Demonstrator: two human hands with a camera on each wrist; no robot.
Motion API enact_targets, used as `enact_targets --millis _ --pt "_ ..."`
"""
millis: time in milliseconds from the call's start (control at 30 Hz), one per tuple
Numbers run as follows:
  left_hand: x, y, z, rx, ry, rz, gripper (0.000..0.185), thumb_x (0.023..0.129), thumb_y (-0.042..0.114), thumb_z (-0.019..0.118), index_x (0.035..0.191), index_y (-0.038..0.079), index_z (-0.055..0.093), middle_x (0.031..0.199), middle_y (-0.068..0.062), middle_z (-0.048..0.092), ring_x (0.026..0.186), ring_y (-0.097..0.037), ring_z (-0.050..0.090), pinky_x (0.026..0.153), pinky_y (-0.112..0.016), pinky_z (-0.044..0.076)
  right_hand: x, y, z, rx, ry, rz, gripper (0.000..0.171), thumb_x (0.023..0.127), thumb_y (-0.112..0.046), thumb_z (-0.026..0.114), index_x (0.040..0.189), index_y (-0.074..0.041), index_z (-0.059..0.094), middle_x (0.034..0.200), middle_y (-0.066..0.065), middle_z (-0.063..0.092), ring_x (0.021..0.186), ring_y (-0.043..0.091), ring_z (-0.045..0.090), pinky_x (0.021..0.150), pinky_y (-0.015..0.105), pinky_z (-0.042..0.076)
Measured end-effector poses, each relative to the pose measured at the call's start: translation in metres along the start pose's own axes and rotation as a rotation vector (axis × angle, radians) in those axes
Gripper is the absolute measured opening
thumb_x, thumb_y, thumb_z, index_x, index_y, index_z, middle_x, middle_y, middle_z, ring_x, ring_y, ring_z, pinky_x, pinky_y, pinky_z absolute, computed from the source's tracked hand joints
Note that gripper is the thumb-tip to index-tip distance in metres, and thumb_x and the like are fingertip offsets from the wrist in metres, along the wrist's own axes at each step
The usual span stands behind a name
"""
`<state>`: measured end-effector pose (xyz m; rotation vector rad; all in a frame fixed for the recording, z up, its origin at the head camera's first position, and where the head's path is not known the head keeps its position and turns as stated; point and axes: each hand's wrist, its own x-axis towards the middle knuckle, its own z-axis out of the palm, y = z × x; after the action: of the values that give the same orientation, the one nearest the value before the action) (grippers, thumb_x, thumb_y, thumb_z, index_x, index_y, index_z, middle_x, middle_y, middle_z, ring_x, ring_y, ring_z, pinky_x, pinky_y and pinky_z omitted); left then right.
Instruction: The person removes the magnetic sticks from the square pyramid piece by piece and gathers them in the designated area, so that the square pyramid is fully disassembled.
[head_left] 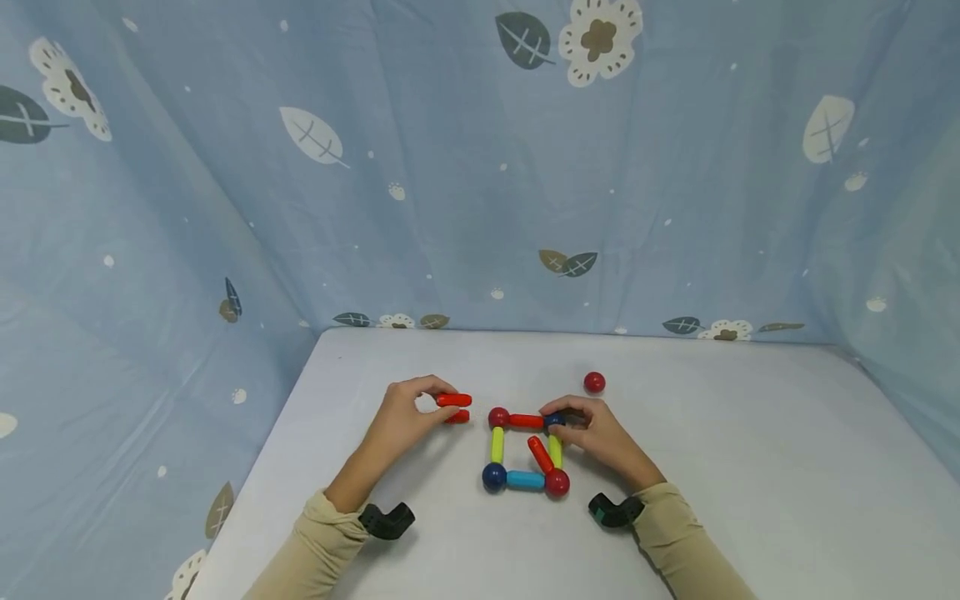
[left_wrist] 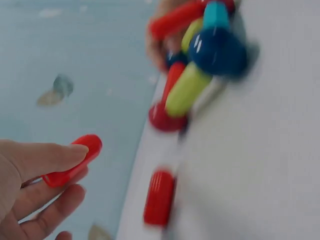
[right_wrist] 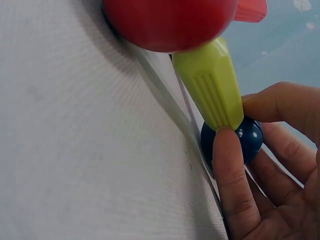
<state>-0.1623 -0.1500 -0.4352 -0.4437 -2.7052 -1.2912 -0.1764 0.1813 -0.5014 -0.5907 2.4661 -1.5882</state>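
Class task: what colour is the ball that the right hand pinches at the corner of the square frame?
Dark blue. The ball shows best in the right wrist view, pinched by the right hand.

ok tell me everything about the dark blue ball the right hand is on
The dark blue ball is small, glossy and smooth, plastic by its look. It forms the far right corner of the square frame on the white table, joined to a red stick and a yellow-green stick. The right hand pinches it between thumb and fingers.
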Motion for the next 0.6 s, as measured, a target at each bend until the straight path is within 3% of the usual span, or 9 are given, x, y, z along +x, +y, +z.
enact_targets --millis 267,600 --pt "-0.012 -0.046 -0.049 0.032 0.051 -0.053 0.022 0.085 0.015 0.085 0.107 0.016 0.081 0.109 -0.003 0.079 0.105 -0.024 0.066 0.09 -0.047 0.05 0.0 -0.001 -0.001 -0.001 -0.006 0.012 0.026 0.094 -0.01 0.072 0.12 -0.012 0.074 0.123 0.009 0.073 0.111 0.026 0.067 0.093 0.016 0.053" --pt "-0.023 -0.09 -0.076 0.077 0.044 -0.181 0.023 0.085 0.017 0.086 0.107 0.014 0.081 0.109 -0.007 0.079 0.099 -0.02 0.064 0.086 -0.033 0.051 0.001 0.0 -0.001 0.008 -0.006 0.008 0.025 0.093 -0.009 0.073 0.119 -0.01 0.074 0.122 0.01 0.073 0.108 0.018 0.067 0.092 0.017 0.054"
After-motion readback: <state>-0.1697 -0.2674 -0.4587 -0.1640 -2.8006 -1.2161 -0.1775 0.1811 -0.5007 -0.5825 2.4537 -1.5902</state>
